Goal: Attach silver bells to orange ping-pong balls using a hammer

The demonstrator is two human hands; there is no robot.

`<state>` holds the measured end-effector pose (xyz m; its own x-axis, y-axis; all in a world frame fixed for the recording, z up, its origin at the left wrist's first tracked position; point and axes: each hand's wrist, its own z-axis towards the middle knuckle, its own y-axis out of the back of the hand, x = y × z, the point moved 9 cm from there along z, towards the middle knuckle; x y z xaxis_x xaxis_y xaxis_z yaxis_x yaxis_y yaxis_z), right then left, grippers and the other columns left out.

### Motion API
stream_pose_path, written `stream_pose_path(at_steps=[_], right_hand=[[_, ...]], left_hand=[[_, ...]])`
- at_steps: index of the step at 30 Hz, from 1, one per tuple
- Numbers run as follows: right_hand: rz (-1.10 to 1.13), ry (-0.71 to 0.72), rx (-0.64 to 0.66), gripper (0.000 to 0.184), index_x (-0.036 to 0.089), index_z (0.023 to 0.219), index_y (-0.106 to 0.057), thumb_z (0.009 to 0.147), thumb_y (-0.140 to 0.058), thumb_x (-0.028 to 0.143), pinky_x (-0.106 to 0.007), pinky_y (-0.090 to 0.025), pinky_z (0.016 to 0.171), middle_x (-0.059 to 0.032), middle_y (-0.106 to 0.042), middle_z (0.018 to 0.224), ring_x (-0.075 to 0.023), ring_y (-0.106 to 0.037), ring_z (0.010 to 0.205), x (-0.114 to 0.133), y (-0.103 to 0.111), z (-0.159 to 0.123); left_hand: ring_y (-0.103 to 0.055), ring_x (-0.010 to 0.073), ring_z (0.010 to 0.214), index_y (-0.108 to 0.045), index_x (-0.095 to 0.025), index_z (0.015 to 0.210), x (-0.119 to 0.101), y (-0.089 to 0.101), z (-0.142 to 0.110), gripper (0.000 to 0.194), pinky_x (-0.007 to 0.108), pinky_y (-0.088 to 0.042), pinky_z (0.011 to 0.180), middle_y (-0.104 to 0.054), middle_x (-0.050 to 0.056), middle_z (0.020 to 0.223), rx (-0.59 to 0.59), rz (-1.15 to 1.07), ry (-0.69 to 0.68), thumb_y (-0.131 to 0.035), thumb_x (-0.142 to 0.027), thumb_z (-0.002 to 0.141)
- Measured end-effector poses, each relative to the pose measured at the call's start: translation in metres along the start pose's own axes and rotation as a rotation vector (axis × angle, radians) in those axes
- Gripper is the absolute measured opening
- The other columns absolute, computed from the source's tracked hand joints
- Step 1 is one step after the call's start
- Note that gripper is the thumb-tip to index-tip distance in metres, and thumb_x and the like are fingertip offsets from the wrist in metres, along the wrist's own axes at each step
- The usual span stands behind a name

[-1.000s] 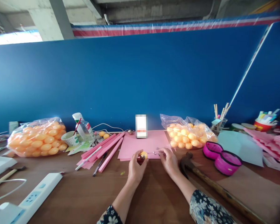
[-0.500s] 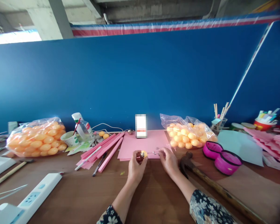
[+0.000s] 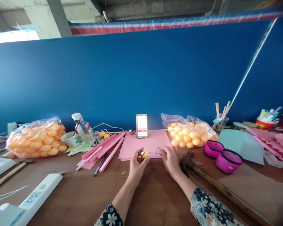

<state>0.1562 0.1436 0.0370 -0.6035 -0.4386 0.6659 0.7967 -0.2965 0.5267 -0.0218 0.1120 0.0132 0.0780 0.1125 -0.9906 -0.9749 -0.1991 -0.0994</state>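
Note:
My left hand (image 3: pixel 137 167) is closed around a small orange ball (image 3: pixel 145 153), with a shiny silver metal piece (image 3: pixel 142 153) on its left side. The fingers hide part of both. To the right, my right hand (image 3: pixel 170 161) has its thumb and forefinger pinched together over the front of the pink paper (image 3: pixel 153 141). What those fingertips hold, if anything, is too small to make out. Several tiny silver pieces (image 3: pixel 157 152) show just left of them, between the two hands.
A claw hammer (image 3: pixel 209 176) lies right of my right arm. Bags of orange balls stand left (image 3: pixel 41 142) and right (image 3: pixel 187 135). Folded pink strips (image 3: pixel 108 147), a power strip (image 3: pixel 41 191), magenta rings (image 3: pixel 228 161) and a blurred-out upright phone-like object (image 3: pixel 141 126) surround the hands.
The ball in my left hand has turned slightly, its silver piece now facing more up and left. My right hand keeps its pinch almost in place. The whole view has shifted a little.

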Motion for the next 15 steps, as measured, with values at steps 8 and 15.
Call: stream_pose_path(at_steps=[8, 15], right_hand=[[0.362, -0.11, 0.042, 0.016, 0.018, 0.08, -0.056, 0.082, -0.048, 0.032, -0.028, -0.045, 0.071, -0.0054, -0.063, 0.082, -0.0184, -0.059, 0.078, 0.025, 0.008, -0.007], [0.767, -0.295, 0.234, 0.024, 0.018, 0.083, -0.059, 0.077, -0.057, 0.041, -0.026, -0.045, 0.068, -0.0019, -0.061, 0.078, -0.0154, -0.055, 0.073, 0.028, -0.02, -0.021]], left_hand=[[-0.06, 0.0117, 0.075, -0.051, -0.018, 0.114, -0.003, -0.009, -0.004, 0.053, 0.026, -0.049, 0.072, -0.059, 0.006, 0.102, 0.085, 0.048, -0.029, -0.068, -0.027, 0.064], [-0.063, 0.0143, 0.075, -0.052, -0.017, 0.108, -0.004, -0.017, -0.006, 0.047, 0.027, -0.05, 0.07, -0.065, 0.006, 0.092, 0.154, 0.031, -0.025, -0.067, -0.025, 0.064]])
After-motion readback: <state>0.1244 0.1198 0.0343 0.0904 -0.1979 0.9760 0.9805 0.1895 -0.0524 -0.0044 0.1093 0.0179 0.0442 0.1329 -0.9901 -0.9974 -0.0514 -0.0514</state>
